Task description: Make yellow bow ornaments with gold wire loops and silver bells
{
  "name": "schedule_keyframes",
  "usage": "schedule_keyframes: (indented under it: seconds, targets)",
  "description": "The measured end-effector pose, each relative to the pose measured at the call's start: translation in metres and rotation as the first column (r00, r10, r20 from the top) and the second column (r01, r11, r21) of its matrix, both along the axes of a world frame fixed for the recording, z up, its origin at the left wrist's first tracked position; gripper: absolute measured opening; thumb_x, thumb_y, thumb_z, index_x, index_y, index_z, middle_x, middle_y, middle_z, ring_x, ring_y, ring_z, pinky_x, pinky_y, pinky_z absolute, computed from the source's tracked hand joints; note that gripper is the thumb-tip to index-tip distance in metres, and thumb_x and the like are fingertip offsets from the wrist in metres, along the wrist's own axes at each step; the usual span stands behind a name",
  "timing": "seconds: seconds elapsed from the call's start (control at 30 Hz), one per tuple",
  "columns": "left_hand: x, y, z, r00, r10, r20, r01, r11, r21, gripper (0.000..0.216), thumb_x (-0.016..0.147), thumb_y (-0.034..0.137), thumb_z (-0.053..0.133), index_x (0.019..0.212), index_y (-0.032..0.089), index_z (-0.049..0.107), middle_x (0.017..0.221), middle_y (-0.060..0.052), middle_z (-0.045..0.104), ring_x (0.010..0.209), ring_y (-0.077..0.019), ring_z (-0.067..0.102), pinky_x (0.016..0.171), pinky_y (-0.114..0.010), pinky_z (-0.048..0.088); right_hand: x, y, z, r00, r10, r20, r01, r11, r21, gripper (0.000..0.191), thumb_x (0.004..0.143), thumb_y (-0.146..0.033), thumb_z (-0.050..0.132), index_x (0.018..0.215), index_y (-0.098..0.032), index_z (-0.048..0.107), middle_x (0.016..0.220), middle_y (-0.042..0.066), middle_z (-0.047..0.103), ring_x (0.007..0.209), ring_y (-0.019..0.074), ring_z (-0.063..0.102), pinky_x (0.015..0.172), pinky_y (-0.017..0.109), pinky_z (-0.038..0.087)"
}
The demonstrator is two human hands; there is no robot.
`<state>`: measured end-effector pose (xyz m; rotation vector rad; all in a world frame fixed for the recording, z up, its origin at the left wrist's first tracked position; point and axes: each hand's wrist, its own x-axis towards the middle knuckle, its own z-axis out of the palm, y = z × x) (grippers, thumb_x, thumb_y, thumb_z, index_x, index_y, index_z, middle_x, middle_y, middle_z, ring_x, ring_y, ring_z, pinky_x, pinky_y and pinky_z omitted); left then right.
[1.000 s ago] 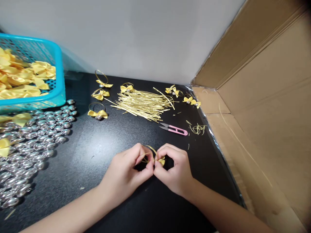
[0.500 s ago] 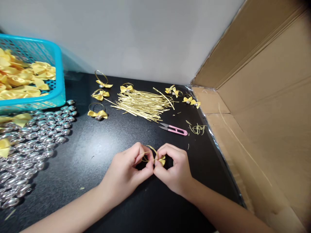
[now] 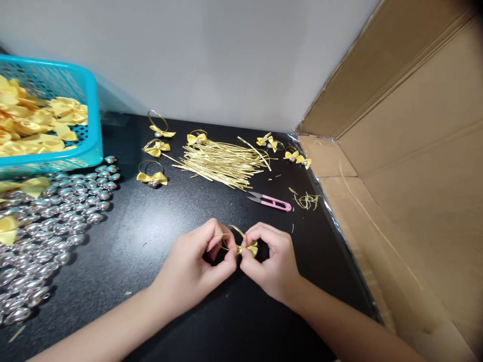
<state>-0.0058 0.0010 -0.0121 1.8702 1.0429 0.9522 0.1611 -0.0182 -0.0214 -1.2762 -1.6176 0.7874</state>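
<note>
Close together over the black table, my two hands work on one small yellow ribbon bow (image 3: 252, 249). My right hand (image 3: 272, 256) pinches the bow between thumb and forefinger, and the fingertips cover part of it. A thin gold tie (image 3: 238, 230) loops up from the bow. My left hand (image 3: 199, 261) is closed at the loop's left side, its fingertips on the gold tie near the middle of the bow. Whether a bell or bead hangs on this bow is hidden. Beyond my hands lie pink thread snips (image 3: 272, 201), blades pointing left.
A pile of gold ties (image 3: 224, 163) lies at the back. Finished-looking bows with loops, such as one bow (image 3: 152, 178), lie around it. Left are silver beads (image 3: 77, 226) and a blue basket (image 3: 96, 120) of yellow bows. Tie scraps (image 3: 307, 201) lie near cardboard (image 3: 411, 151) at right.
My left fingertips have drawn slightly left, away from my right hand's, so more of the bow's middle shows. My right hand keeps its pinch.
</note>
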Motion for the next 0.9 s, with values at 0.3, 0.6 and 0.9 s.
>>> schedule_keyframes:
  seconds: [0.3, 0.6, 0.9]
  targets:
    - [-0.001, -0.003, -0.003, 0.999, 0.009, 0.049, -0.004, 0.995, -0.098, 0.043, 0.083, 0.015, 0.064, 0.066, 0.024, 0.025, 0.081, -0.001, 0.078, 0.066, -0.0147, 0.070, 0.057, -0.023, 0.051, 0.001, 0.002, 0.000, 1.000, -0.012, 0.009, 0.012, 1.000, 0.010, 0.013, 0.069, -0.010, 0.060, 0.064, -0.021, 0.054, 0.063, -0.001, 0.059, 0.058, 0.0136, 0.057, 0.057, 0.026, 0.046]
    - [-0.002, -0.007, -0.001, 0.991, 0.062, -0.118, -0.047, 0.990, 0.130, 0.037, 0.084, 0.015, 0.060, 0.067, 0.024, 0.029, 0.067, 0.004, 0.072, 0.053, -0.0119, 0.063, 0.049, -0.021, 0.042, -0.001, 0.001, 0.000, 0.999, 0.000, 0.041, -0.002, 0.999, 0.043, 0.014, 0.069, -0.008, 0.059, 0.065, -0.021, 0.057, 0.065, 0.000, 0.063, 0.058, 0.0139, 0.060, 0.057, 0.025, 0.049]
    - [0.000, -0.010, -0.013, 0.943, 0.091, -0.320, 0.035, 0.929, 0.369, 0.034, 0.088, 0.013, 0.056, 0.076, 0.025, 0.027, 0.072, 0.001, 0.069, 0.057, -0.0131, 0.061, 0.052, -0.020, 0.042, -0.002, 0.000, -0.004, 0.999, -0.025, 0.044, 0.026, 1.000, -0.009, 0.016, 0.065, -0.007, 0.055, 0.062, -0.021, 0.050, 0.063, -0.001, 0.058, 0.059, 0.0146, 0.057, 0.057, 0.026, 0.046]
